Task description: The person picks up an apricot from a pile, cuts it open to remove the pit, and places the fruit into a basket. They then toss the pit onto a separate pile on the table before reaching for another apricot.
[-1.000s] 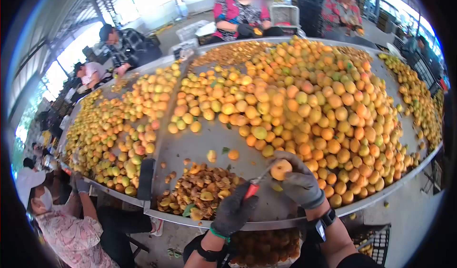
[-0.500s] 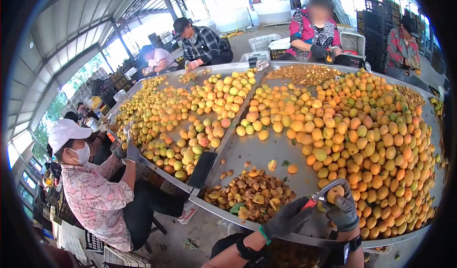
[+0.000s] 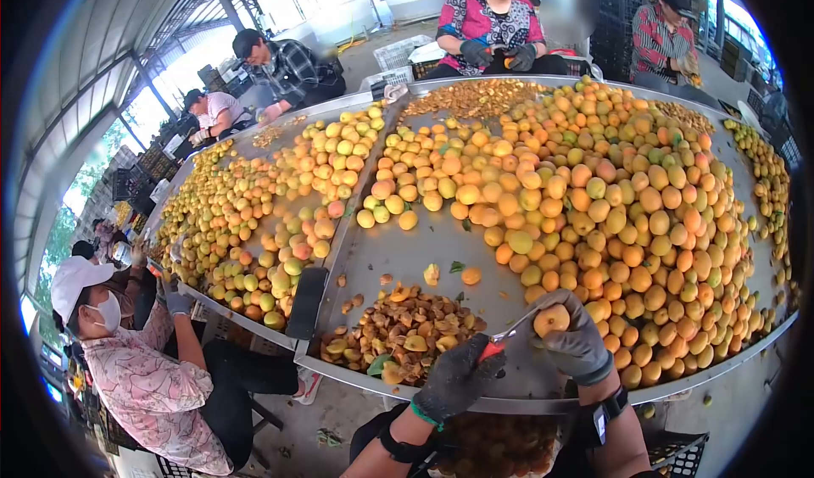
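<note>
In the head view my left hand (image 3: 456,380), in a dark glove, is closed round the red handle of a slim metal tool (image 3: 511,329). The tool's metal end reaches up to the left side of an orange apricot (image 3: 552,319). That fruit sits in the closed fingers of my right hand (image 3: 580,344), also gloved, above the near edge of the metal table (image 3: 398,262). Left of my hands lies a heap of brown-orange apricot pieces (image 3: 407,329). A large mound of whole apricots (image 3: 632,223) rises just beyond my right hand.
A metal divider (image 3: 343,232) splits the table, with a black phone-like slab (image 3: 307,303) beside it. A person in a white cap (image 3: 127,368) sits at left; several others work along the far side. Below the near edge is a container of fruit (image 3: 500,444).
The view has swung to the right, so the table and people appear farther left. Both hands still hold the tool and the apricot; the tool's metal end now shows at the fruit's left side.
</note>
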`<state>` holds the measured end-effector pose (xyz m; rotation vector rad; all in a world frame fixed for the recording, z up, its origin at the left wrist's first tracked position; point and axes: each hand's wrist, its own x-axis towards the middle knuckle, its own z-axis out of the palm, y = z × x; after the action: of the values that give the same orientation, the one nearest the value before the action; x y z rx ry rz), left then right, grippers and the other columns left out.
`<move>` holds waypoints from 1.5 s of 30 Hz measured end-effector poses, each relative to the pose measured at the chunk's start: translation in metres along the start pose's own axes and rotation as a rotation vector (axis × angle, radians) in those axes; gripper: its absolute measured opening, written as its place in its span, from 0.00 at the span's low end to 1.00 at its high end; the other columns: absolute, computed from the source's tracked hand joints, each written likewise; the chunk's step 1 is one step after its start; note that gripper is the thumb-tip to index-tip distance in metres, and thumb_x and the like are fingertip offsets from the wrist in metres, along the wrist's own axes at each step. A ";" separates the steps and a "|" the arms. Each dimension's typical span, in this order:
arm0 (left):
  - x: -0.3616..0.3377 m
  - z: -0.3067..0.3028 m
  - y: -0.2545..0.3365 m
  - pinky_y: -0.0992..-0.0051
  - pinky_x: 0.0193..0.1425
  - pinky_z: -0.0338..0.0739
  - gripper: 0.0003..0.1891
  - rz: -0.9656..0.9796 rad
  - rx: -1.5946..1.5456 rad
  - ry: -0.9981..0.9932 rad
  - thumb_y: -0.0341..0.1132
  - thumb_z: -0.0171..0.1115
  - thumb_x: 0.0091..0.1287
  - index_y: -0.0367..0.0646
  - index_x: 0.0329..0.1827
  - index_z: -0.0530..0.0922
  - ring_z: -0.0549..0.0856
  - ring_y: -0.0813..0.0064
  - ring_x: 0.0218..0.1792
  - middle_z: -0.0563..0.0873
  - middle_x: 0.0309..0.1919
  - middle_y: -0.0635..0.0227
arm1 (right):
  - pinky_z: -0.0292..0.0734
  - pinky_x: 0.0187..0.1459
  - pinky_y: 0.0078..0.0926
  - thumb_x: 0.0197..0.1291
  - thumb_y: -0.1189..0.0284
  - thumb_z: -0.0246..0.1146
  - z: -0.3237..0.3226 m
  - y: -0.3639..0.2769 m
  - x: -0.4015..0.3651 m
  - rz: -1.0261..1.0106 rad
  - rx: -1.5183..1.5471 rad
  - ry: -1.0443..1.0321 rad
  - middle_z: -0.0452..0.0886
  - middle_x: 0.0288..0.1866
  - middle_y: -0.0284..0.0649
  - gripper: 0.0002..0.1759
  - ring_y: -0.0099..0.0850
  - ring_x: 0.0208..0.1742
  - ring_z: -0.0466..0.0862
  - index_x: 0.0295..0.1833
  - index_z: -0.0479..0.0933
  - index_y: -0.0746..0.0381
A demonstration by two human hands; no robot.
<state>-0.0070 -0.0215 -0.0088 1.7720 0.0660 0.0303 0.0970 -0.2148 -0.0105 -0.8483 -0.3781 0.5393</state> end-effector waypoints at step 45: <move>-0.004 0.020 0.001 0.66 0.29 0.78 0.12 0.301 0.466 0.023 0.35 0.69 0.58 0.40 0.40 0.78 0.84 0.56 0.24 0.82 0.21 0.58 | 0.74 0.55 0.28 0.43 0.85 0.71 0.006 -0.015 -0.011 0.034 0.177 -0.115 0.78 0.49 0.38 0.30 0.29 0.52 0.79 0.55 0.73 0.61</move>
<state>-0.0096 -0.0418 -0.0114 2.2338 -0.1921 0.2720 0.0899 -0.2257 0.0034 -0.6555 -0.4145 0.6453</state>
